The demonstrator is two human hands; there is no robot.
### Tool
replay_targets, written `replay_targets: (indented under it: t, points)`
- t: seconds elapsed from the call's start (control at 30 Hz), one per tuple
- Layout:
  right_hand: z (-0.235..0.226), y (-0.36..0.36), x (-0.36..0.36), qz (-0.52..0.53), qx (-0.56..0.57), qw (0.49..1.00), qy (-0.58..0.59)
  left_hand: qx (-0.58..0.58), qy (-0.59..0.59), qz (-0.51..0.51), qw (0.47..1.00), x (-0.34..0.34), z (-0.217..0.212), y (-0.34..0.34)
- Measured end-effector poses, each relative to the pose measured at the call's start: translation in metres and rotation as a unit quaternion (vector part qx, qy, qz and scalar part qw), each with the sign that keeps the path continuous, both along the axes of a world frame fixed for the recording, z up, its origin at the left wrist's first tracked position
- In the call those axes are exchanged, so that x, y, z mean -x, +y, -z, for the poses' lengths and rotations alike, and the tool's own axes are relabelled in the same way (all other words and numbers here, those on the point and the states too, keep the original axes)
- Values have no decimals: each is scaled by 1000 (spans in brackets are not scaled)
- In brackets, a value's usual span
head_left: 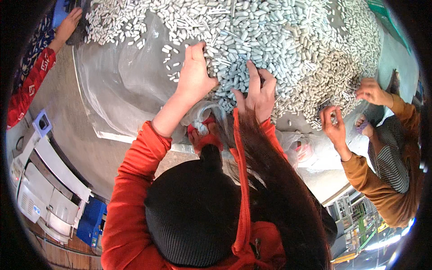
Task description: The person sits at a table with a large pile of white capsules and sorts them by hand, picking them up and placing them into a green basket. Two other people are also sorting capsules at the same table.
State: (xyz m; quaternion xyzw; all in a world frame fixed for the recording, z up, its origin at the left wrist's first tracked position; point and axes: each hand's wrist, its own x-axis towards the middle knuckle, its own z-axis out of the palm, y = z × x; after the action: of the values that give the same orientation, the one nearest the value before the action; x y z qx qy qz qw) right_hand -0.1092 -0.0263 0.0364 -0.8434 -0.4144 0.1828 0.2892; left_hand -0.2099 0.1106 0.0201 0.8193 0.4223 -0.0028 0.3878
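Observation:
A broad heap of small capsule-shaped pieces (pixel 274 49), white, grey and bluish, spreads before me. My left hand (pixel 195 69) lies at its near edge, thumb stretched apart from the fingers, whose tips reach among the pieces. My right hand (pixel 258 92) is just right of it, thumb and fingers apart over a bluish cluster (pixel 231 81). Neither hand shows a piece gripped in it. Between my forearms sits a crumpled clear plastic bag (pixel 211 110). Long dark hair hangs across my right forearm and hides part of it.
Clear plastic sheeting (pixel 135 76) lies under the heap. At the right, another person's hands (pixel 335 128) work at the heap's edge; at the far left is another person's hand (pixel 69 24). White machinery (pixel 49 198) and a blue box (pixel 91 220) stand lower left.

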Motion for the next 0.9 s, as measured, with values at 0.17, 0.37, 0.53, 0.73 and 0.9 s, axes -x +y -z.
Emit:
replay_targets:
  t: [0.17, 0.37, 0.53, 0.73, 0.9]
  points:
    - [-17, 4, -31, 5, -35, 989, 142, 56, -175, 18, 983, -35, -19, -5]
    - [-62, -24, -119, -75, 15, 990, 118, 44, -196, 150, 968, -48, -71, 29]
    - [-63, -36, -149, 49, -3, 996, 76, 12, -137, 30, 990, -21, -56, 50]
    - [-45, 18, -110, -24, -85, 995, 42, 70, -70, -14, 995, -34, -54, 42]
    - [-14, 22, -76, 25, -113, 993, -1, -97, -218, 65, 969, -52, -29, 35]
